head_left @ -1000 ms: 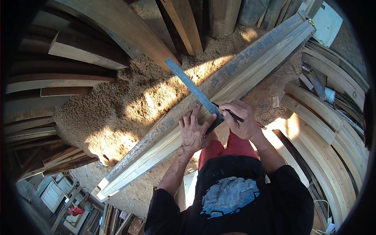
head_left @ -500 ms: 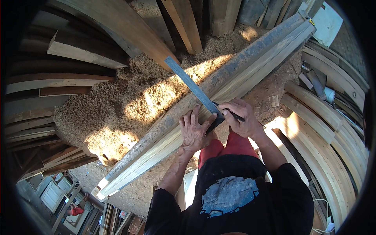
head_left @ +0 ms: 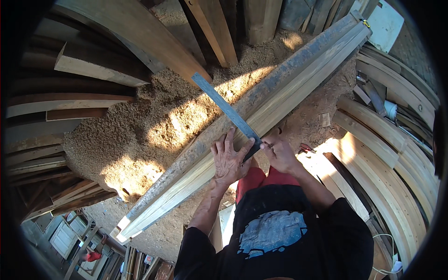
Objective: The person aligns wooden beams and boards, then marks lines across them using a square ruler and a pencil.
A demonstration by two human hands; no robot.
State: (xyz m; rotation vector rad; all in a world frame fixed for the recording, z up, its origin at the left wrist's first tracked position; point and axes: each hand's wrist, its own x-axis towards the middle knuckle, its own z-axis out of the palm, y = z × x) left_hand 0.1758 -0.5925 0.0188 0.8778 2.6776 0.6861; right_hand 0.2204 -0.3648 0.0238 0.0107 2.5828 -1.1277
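At far left, dark planks fan around a heap of sawdust; in the lower left, another person in red shows small near a white door. A pale beam runs slantwise from lower left to upper right, alongside a rough brown timber on its far side. Near the beam's middle, the left hand lies on it with the fingers spread fairly wide, its thumb on the dark stock of a metal square. The square lies across both timbers, its grey blade passing the brown timber's far edge and reaching above the sawdust. Just right of the stock, the right hand is bunched narrowly around a slim dark tool, mostly hidden. Farther right, pale boards lie stacked; a yellow-and-black object sits at the beam's upper right end.
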